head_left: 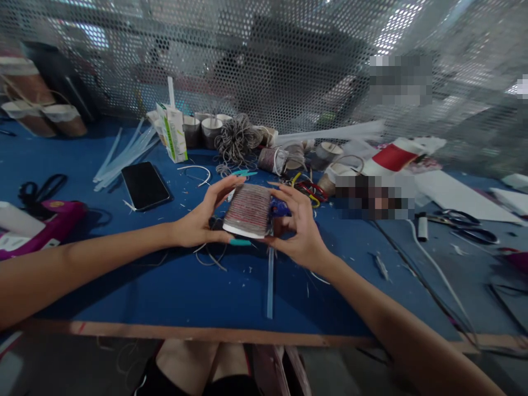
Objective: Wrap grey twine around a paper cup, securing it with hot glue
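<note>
Above the blue tabletop, a cord-wrapped piece (248, 209) sits between my two hands, wound in grey and reddish-brown rows with a white rim along its near edge. My left hand (203, 217) grips its left side, thumb below and fingers above. From the right, my right hand (299, 226) closes round the other side, fingers curled at the top and thumb at the lower corner. Partly hidden behind the right fingers is a blue object (280, 207). A clear glue stick (270, 291) points from beneath the hands toward the table's front edge.
Left lie a black phone (146, 185) and a purple glue gun (61, 220). Behind stand a carton (175, 132), a tangled cord bundle (237, 138) and several cord-wrapped cups (212, 132). Scissors (466, 223) and a cable (437, 269) lie right. A perforated metal screen (247, 66) rises behind.
</note>
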Motion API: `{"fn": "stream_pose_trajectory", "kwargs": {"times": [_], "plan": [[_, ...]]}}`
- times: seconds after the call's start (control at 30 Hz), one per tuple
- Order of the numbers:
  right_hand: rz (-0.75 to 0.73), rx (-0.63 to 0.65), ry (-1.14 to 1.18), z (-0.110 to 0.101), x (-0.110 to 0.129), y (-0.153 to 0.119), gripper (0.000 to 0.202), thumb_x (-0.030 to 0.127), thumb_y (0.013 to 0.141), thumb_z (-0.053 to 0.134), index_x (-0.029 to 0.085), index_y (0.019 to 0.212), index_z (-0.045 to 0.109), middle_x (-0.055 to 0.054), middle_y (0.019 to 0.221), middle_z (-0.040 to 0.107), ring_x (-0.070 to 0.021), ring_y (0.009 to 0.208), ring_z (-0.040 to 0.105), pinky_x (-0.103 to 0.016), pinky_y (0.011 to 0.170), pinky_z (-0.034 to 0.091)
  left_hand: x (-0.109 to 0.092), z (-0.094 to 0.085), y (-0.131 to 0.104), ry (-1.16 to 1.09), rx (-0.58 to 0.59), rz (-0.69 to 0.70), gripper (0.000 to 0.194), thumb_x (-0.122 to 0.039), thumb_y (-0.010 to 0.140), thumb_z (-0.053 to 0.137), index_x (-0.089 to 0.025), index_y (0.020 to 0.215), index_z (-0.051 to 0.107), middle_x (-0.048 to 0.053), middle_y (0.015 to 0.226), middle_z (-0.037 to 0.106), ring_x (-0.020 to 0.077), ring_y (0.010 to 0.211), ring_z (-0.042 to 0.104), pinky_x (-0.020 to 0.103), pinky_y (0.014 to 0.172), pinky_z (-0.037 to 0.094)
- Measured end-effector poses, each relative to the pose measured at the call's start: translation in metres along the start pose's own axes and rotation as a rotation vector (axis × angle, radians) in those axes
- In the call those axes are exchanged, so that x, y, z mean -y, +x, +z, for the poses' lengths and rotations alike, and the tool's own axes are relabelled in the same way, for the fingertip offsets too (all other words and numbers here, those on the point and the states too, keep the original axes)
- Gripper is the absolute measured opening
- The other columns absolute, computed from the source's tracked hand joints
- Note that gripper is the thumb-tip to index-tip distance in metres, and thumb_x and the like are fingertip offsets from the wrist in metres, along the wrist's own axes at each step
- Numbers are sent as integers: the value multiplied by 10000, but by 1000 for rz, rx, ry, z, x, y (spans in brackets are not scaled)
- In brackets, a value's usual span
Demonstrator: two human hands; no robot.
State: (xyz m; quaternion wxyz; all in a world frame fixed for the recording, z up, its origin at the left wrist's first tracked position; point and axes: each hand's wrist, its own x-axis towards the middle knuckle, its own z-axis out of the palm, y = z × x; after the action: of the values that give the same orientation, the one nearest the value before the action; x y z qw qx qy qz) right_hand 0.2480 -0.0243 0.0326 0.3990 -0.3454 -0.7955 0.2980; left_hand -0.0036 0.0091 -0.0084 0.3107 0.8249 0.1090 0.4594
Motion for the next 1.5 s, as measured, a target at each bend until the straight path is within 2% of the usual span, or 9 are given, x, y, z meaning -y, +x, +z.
{"fn": "stream_pose_trajectory", "kwargs": {"times": [0.27,0.47,0.67,0.77,0.87,0.97,1.1,1.23,1.5], "plan": [[85,21,27,5,11,-1,695,339,801,773,322,1379,387,-138,1541,419,-41,496,484,-300,476,537,-15,2,1,228,-99,-60,892,-399,778,805,-358,1503,285,137,1438,494,322,1372,521,530,1110,509],[98,-56,-94,3,12,4,564,399,771,797,255,1241,520,-132,1436,527,-32,466,463,-291,477,500,-15,4,1,402,-236,-117,836,-414,791,788,-302,1485,335,145,1381,455,304,1310,522,458,974,605],[-82,26,-290,-7,10,1,192,399,894,614,221,946,664,-36,865,721,-102,491,539,-296,547,499,-5,1,0,613,-491,-209,824,-343,805,765,-297,1486,304,132,1385,388,311,1326,435,477,995,571],[-295,132,-364,-17,11,-3,285,427,930,476,255,847,687,-36,737,719,-171,574,625,-339,601,523,3,-1,-1,679,-591,-281,855,-223,753,768,-277,1475,314,127,1355,369,310,1290,433,533,1061,511],[-341,-123,-407,-30,10,0,337,450,962,395,268,966,678,-84,905,725,-228,755,675,-409,714,555,7,0,-2,708,-640,-317,891,-101,704,728,-279,1472,313,117,1325,358,299,1263,429,552,1084,482],[-70,-416,-461,-48,6,13,363,534,928,464,232,1088,586,-133,1114,631,-268,946,636,-470,827,548,5,2,-1,717,-558,-318,897,-18,657,673,-273,1455,351,107,1278,353,299,1249,437,545,1066,499],[342,-71,-699,-73,-3,24,490,653,774,594,201,958,546,-127,1007,604,-339,1013,598,-562,923,501,-3,5,2,742,-433,-293,822,-14,649,651,-262,1396,413,102,1252,356,313,1259,443,552,1055,511],[330,377,-919,-70,-5,21,477,315,644,723,164,1060,543,-140,1083,591,-358,1052,599,-496,899,520,-10,6,5,756,-416,-250,784,-33,652,666,-261,1356,409,109,1280,384,308,1277,446,555,1097,482],[306,351,-1173,-43,5,26,323,146,743,499,128,1063,546,-202,1121,591,-315,793,654,-411,645,498,-12,2,5,647,-485,-272,726,-170,750,684,-229,1397,358,124,1304,452,292,1260,498,512,1063,513]]}}
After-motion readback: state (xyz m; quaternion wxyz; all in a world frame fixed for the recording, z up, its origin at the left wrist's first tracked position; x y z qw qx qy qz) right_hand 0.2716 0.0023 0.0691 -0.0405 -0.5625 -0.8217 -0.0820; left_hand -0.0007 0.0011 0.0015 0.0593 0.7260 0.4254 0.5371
